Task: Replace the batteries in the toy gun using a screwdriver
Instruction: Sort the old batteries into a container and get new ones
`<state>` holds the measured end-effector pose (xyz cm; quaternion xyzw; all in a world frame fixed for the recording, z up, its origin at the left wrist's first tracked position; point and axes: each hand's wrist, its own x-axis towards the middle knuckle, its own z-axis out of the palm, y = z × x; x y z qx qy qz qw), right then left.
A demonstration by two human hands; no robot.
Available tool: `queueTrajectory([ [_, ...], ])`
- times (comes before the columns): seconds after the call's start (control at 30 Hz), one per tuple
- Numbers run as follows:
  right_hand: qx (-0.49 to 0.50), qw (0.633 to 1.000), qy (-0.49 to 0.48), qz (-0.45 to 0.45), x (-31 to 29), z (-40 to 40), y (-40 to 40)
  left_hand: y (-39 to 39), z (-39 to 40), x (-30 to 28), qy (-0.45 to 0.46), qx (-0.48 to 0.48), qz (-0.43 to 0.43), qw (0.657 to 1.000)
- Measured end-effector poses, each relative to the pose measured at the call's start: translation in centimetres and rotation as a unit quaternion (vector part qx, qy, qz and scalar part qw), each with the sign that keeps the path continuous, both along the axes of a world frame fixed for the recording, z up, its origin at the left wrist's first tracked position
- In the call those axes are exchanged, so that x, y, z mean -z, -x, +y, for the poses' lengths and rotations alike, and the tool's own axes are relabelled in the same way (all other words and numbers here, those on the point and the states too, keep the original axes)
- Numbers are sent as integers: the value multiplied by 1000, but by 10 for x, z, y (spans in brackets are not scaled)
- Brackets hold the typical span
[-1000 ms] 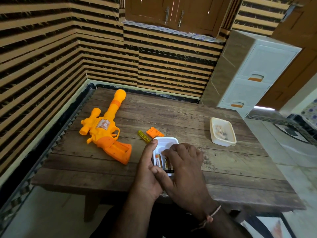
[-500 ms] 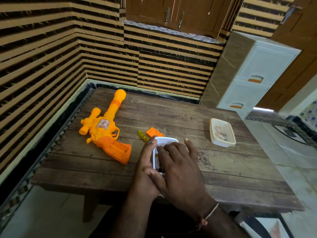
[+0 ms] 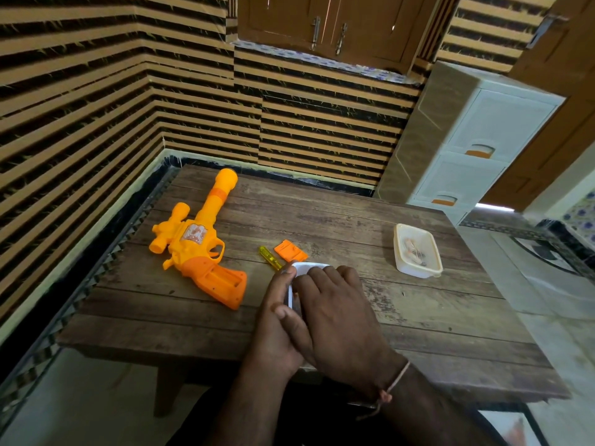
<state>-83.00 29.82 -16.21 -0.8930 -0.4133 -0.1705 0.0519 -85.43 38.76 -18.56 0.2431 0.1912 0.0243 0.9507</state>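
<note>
Gun [image 3: 199, 249] yellow-orange, with a deeper orange grip and barrel band. Cover [image 3: 290, 250] orange. Screwdriver [image 3: 269, 258] clear yellow. Tray [image 3: 302, 268] white; tub [image 3: 417, 251] cream. Table [image 3: 338, 220] weathered brown planks. Walls [image 3: 96, 91] striped tan and black. Drawers [image 3: 483, 136] white with orange pulls. Cabinet [image 3: 328, 24] brown.

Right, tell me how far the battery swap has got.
Done: the orange cover lies off beside the yellow screwdriver, and the toy gun grip bay is open. In hand: both hands at the white container. Left: fit batteries, screw cover back.
</note>
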Motion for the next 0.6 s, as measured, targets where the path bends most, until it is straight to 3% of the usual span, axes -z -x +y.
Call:
queueTrajectory([
  [0.2,-23,999,-40,28,-5,6,-3,-5,-1,9,22,14,-32,999],
  [0.47,-75,995,-15,68,-6,6,-9,-7,1,17,-40,23,-71,996],
  [0.6,-83,990,-61,101,-9,6,-11,-6,-2,20,-57,27,-78,995],
])
